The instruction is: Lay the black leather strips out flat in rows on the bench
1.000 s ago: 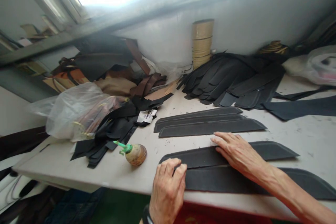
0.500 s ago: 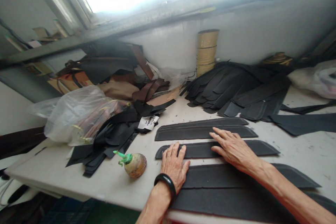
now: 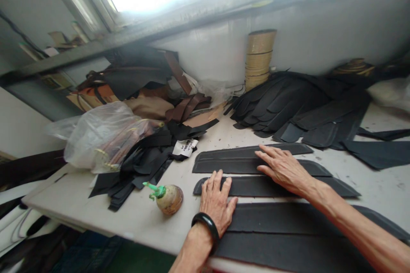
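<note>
Several long black strips with stitched edges lie side by side across the table. My left hand point(image 3: 218, 200), with a black bangle point(image 3: 205, 227) on its wrist, lies flat with fingers apart on the left end of the middle strip point(image 3: 250, 186). My right hand point(image 3: 285, 168) reaches farther out, fingers spread over the far pair of strips point(image 3: 224, 163), its palm partly hiding them. Nearer to me are two wider strips, one point(image 3: 272, 217) behind the other point(image 3: 272, 249), partly covered by my right forearm. Neither hand grasps anything.
A squat bottle with a green nozzle point(image 3: 169, 199) stands left of my left hand. Behind it are black pieces with a handwritten label point(image 3: 185, 148) and a clear plastic bag point(image 3: 99, 136). A large pile of black pieces point(image 3: 288, 102) lies by a tan roll point(image 3: 260, 57).
My right hand has shifted slightly away from me, from over the middle strip onto the far pair. My left hand stays on the middle strip's end. The whole view has shifted a little.
</note>
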Tool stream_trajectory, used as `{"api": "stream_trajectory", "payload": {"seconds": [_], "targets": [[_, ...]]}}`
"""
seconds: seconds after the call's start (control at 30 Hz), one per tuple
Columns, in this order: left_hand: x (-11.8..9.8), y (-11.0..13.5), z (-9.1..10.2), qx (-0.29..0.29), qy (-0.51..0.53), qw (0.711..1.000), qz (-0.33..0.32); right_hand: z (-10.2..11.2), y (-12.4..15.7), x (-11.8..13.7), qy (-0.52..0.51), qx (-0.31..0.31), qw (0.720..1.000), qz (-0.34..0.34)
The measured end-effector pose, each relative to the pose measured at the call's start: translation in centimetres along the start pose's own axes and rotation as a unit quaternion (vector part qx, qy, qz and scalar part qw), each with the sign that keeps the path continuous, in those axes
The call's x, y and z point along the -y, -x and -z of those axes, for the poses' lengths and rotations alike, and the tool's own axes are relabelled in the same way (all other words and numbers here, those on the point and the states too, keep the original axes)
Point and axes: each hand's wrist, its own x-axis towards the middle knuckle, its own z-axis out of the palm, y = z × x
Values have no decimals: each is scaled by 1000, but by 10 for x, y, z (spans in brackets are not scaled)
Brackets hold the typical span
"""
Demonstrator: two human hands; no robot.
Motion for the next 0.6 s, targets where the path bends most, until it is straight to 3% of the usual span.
{"api": "stream_trajectory", "payload": {"seconds": [0.13, 0.27, 0.5, 0.6], "targets": [[7, -6, 1, 20, -2, 1000, 6, -13, -17, -1, 2, 13, 1000, -5], [13, -9, 1, 37, 2, 999, 9, -20, -15, -1, 4, 21, 1000, -23], [13, -10, -3, 30, 5, 1000, 3, -19, -15, 6, -1, 15, 999, -39], [18, -11, -4, 19, 8, 1000, -10, -8, -14, 3, -14, 3, 999, -44]]}}
